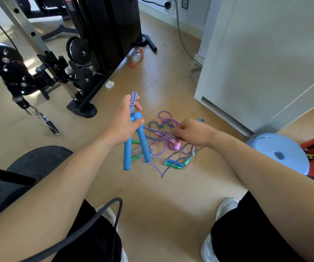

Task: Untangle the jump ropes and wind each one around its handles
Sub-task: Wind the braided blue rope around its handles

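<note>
My left hand (126, 121) grips two blue handles (144, 148) of a jump rope near their tops, the handles hanging down. A loop of its blue-and-white braided rope (133, 100) sticks up above my fist. Two strands of that rope (156, 134) run right to my right hand (192, 132), which pinches them. Below on the floor lies a tangle: thin purple rope (164, 116), pink handles (175, 145), green-and-blue handles (175, 164) and more braided rope (163, 172).
A black gym machine (88, 53) with pulleys stands at the back left. A white cabinet (256, 63) is at the right, a light blue stool (279, 152) beside it. A plastic bottle (137, 55) lies on the wooden floor. A black round seat (29, 167) is under my left arm.
</note>
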`<state>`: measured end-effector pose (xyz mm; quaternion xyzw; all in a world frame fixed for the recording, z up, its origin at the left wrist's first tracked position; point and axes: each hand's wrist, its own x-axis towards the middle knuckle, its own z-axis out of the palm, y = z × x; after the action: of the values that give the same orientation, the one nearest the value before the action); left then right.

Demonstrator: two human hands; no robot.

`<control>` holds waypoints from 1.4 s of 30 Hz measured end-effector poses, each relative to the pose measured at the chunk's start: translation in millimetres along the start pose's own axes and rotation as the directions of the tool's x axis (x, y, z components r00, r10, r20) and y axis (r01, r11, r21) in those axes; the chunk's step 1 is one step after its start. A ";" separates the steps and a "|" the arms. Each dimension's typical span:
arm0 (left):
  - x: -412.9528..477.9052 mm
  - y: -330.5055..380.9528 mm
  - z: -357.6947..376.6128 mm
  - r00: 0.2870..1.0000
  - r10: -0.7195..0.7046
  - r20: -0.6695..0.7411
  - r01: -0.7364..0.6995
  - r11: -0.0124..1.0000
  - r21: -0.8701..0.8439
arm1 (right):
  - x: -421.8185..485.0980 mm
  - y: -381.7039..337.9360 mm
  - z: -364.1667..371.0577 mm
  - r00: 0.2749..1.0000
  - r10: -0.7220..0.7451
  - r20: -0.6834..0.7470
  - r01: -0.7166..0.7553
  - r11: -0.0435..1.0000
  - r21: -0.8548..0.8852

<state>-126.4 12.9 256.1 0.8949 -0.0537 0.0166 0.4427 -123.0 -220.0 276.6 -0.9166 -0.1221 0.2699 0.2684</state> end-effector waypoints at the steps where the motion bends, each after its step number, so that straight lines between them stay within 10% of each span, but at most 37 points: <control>1: -0.1 -0.3 2.4 1.000 0.003 -0.004 -0.003 0.999 0.035 | -1.6 -3.3 -3.0 0.997 -0.024 -0.077 0.028 0.998 0.053; 6: -0.4 2.9 21.9 0.984 0.040 -0.174 -0.028 0.997 0.074 | -25.3 -39.9 4.3 0.977 -0.195 -0.081 0.209 0.953 0.219; 15: 7.2 22.1 39.8 0.873 -0.346 -0.345 0.189 0.890 -0.415 | -25.4 -59.2 79.4 0.925 -0.362 -0.117 0.305 0.888 -0.343; 22: 9.5 24.9 48.5 0.742 -0.600 -0.298 0.258 0.666 -0.700 | -34.3 -58.5 97.1 0.897 -0.403 -0.181 0.111 0.603 -0.790; 28: 16.7 29.5 41.6 0.728 -0.657 -0.198 0.238 0.512 -0.825 | -23.6 -46.7 118.1 0.884 -0.348 -0.312 0.263 0.922 -0.284; 34: 21.0 32.1 11.0 0.741 -0.669 0.066 0.223 0.151 -0.963 | -15.8 -25.6 105.4 0.840 -0.385 -0.382 0.439 0.896 0.064; 42: 9.8 50.3 -5.3 0.854 -0.446 0.266 0.384 0.197 -0.902 | 1.4 -1.5 35.0 0.942 -0.270 -0.202 0.316 0.915 0.250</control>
<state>-122.2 -13.9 299.8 0.4517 0.2013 -0.1123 0.8619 -141.5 -203.3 251.9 -0.8598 -0.1967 0.1653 0.4414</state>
